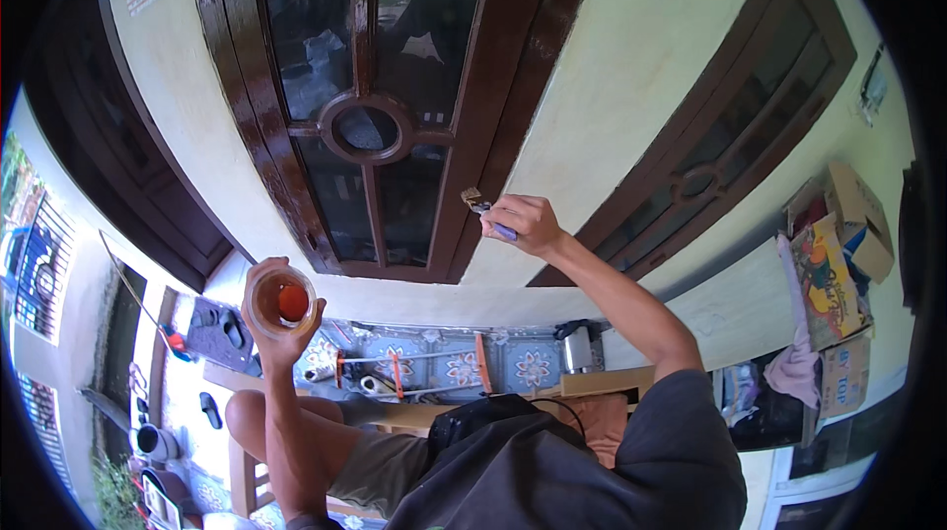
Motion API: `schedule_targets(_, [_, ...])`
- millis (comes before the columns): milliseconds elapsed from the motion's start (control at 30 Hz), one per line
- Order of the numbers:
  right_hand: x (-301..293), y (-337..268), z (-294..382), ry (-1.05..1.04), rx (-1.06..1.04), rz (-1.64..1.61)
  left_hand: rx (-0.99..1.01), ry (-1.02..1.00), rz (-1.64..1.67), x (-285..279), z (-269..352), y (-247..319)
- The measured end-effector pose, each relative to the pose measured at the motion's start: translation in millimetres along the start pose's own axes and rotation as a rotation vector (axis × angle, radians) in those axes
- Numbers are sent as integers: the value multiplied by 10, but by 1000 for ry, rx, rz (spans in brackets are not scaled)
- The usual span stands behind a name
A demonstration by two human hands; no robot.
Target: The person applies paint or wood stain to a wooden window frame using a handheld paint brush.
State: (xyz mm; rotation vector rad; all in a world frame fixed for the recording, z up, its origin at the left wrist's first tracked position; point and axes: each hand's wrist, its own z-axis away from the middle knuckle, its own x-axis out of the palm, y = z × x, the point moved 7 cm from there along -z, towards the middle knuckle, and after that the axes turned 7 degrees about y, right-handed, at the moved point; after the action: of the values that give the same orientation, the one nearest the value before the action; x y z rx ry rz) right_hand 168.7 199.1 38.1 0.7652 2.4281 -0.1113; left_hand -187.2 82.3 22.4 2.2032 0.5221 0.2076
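My right hand (527,223) grips a paintbrush (473,198) by its purple handle. The bristles lie in front of the right side of a dark brown wooden window frame (462,215); whether they touch it I cannot tell. Lower on the left, my left hand (285,341) holds a clear plastic cup (259,297) with reddish-brown liquid (290,302) in its bottom. Parts of the frame's left side look glossy. The window has dark glass panes and a round wooden ring (403,130) where its bars cross.
Cream wall (614,78) separates this window from another brown window (725,130). A brown door (111,123) is at the left. Below are patterned floor tiles (518,367), an orange-footed metal rack (399,374) and a wooden bench (407,417). Cardboard boxes (828,278) are stacked at the right.
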Motion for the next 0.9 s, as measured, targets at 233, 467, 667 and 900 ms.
schedule_targets(233, [-1079, 589, -1609, 25, 27, -115, -19, -7, 0, -2, 33, -78])
schedule_targets(467, [-1945, 333, -2538, 317, -322, 121, -44, -15, -34, 83, 36, -87])
schedule_targets(667, [-913, 338, -1430, 378, -360, 508, -28, -40, -19, 190, 9, -76])
schedule_targets(900, [-236, -43, -398, 90, -99, 124, -59, -60, -3, 224, 46, -59])
